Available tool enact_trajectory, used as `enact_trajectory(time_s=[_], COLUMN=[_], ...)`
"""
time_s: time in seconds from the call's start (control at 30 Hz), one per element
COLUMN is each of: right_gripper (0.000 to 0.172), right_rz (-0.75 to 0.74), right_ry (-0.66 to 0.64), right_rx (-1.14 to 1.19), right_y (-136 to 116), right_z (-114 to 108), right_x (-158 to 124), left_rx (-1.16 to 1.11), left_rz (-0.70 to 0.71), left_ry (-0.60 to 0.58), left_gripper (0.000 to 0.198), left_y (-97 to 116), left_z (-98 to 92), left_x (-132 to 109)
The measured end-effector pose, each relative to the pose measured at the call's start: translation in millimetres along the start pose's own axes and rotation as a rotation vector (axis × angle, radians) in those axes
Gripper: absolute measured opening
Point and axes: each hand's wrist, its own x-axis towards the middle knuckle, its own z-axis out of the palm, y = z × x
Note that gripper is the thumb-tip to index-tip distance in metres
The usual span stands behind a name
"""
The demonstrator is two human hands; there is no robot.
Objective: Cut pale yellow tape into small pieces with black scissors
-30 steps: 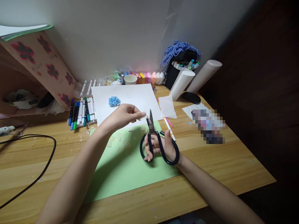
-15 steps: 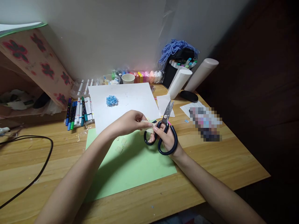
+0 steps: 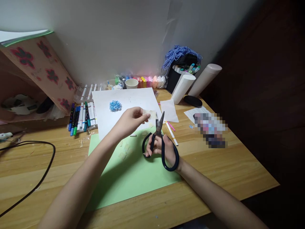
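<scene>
Between the thumb and fingers of my left hand (image 3: 133, 121) is a small pale piece of paper (image 3: 152, 115), raised above the sheets. My right hand (image 3: 164, 148) has its fingers through the black loops of a pair of scissors (image 3: 159, 128). The blades are parted and point up, close beside the paper's right edge. Below both hands lies a green sheet (image 3: 133, 181) with several pale scraps (image 3: 122, 156) on it. A white sheet (image 3: 102, 122) behind bears a clump of blue shreds (image 3: 115, 106).
Markers (image 3: 82, 117) lie at the left, near a black cable (image 3: 47, 178). Along the wall stand a paper cup (image 3: 132, 83), packs of coloured clay (image 3: 150, 82), a black pen holder (image 3: 172, 79) and a white bottle (image 3: 183, 89). Two pens (image 3: 172, 133) lie right of the scissors.
My right hand has let go of the paper's edge and moved slightly down, taking a working grip in the scissor loops. The blades have opened. My left hand has risen a little with the paper.
</scene>
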Motion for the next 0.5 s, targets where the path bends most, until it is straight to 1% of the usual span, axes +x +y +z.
enact_trajectory(time_s=[0.13, 0.2, 0.33, 0.5], right_gripper=[0.07, 0.071, 0.071, 0.069], right_rz=[-0.011, -0.032, -0.074, -0.071], right_ry=[-0.116, -0.149, -0.133, -0.123], right_rx=[-0.11, -0.148, -0.164, -0.153], right_y=[16.7, 21.2, 22.8, 21.3], right_z=[-1.2, -4.0, -7.2, -7.5], right_x=[-5.2, -5.7, -4.7, -4.6], left_rx=[-0.004, 0.017, 0.022, -0.006], left_rz=[0.036, 0.031, -0.005, -0.033], left_ry=[0.033, 0.035, 0.003, -0.015], left_gripper=[0.024, 0.024, 0.024, 0.026], left_y=[1.4, 2.1, 2.7, 3.1], left_z=[1.1, 1.7, 4.2, 6.1], left_x=[0.2, 0.0, -0.5, -0.4])
